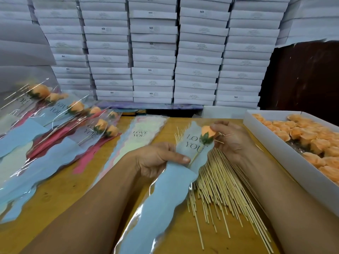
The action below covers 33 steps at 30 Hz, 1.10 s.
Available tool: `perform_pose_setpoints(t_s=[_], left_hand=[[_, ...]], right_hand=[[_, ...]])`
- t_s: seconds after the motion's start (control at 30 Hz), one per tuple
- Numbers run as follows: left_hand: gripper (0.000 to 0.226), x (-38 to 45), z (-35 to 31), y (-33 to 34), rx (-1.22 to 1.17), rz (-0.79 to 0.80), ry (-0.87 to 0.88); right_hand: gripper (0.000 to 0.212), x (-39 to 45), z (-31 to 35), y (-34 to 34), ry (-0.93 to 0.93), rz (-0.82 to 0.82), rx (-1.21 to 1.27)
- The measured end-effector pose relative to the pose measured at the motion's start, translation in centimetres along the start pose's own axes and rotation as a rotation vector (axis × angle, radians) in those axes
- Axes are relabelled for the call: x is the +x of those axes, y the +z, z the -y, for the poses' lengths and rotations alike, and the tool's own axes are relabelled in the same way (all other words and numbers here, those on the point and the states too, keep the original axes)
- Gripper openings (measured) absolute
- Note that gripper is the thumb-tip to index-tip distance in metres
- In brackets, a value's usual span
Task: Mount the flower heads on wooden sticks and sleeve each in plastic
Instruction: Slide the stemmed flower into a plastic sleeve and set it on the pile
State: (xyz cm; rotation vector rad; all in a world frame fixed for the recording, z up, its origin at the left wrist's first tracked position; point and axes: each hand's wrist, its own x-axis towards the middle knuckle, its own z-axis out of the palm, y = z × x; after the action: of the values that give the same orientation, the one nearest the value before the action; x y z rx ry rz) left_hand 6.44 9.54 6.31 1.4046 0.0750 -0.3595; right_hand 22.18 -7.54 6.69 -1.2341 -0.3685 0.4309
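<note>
The left hand (156,158) grips the plastic sleeve (165,189) at its middle, thumb pressed flat across the front and the other fingers curled behind it. Just up and to the right of that grip, the right hand (232,138) pinches the orange flower head (208,132) between fingertips and thumb at the sleeve's open top. The flower head sits inside the sleeve mouth, above the left thumb, with its wooden stick (197,154) running down through the clear plastic to just beside the thumb tip. The sleeve is clear film with a wavy-edged pale blue panel and the words "LOVE YOU" printed beside the green calyx; the bud is peach-orange and closed. Under and to the right of both hands lies a fanned pile of wooden sticks (225,186) on the wooden table (60,191). Further right stands a white box (286,153) filled with loose orange flower heads. Left of the grip lies a stack of empty sleeves (135,142), and beyond it a heap of finished sleeved flowers (77,118).
</note>
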Motion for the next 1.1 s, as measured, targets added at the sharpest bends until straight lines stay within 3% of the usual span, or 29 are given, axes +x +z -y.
perform_pose_setpoints(t_s=[0.1, 0.17, 0.27, 0.33, 0.4, 0.47, 0.53, 0.7, 0.83, 1.0, 1.1], left_hand=[[0.021, 0.1, 0.0, 0.0, 0.049, 0.003, 0.026], [0.023, 0.2, 0.1, 0.0, 0.038, -0.038, 0.057], [0.024, 0.3, -0.1, -0.2, -0.014, -0.176, 0.132], [0.023, 0.2, -0.3, -0.5, -0.085, -0.275, 0.2], [0.031, 0.3, -0.6, -1.1, -0.142, -0.388, 0.247], [0.034, 0.5, -1.0, -1.8, -0.186, -0.513, 0.275], [0.027, 0.8, -1.3, -2.5, -0.209, -0.653, 0.287], [0.01, 1.5, -1.9, -3.3, -0.222, -0.868, 0.28], [0.022, 1.8, -2.4, -2.3, -0.094, -0.928, 0.172], [0.041, 0.5, -3.0, -0.2, 0.287, -0.759, -0.093], [0.036, -0.5, -3.5, 1.2, 0.334, -0.678, -0.125]], right_hand=[[0.018, 0.2, -0.2, 0.2, -0.036, 0.0, 0.023], [0.031, 0.3, -0.2, 0.5, -0.02, 0.006, 0.061], [0.043, -0.6, 0.3, 1.0, 0.072, 0.05, -0.134], [0.057, -1.4, 0.5, 1.1, 0.181, 0.217, -0.338], [0.064, -2.4, 0.8, 1.2, 0.277, 0.5, -0.549], [0.045, -3.6, 0.7, 1.9, 0.321, 0.783, -0.702], [0.028, -4.5, 0.3, 2.8, 0.364, 0.922, -0.743], [0.02, -5.0, 0.0, 3.8, 0.398, 0.869, -0.61], [0.028, -4.9, -0.1, 3.9, 0.367, 0.789, -0.534], [0.021, -4.7, -0.8, 4.3, 0.265, 0.602, -0.484], [0.021, -4.8, -1.1, 4.6, 0.231, 0.562, -0.477]])
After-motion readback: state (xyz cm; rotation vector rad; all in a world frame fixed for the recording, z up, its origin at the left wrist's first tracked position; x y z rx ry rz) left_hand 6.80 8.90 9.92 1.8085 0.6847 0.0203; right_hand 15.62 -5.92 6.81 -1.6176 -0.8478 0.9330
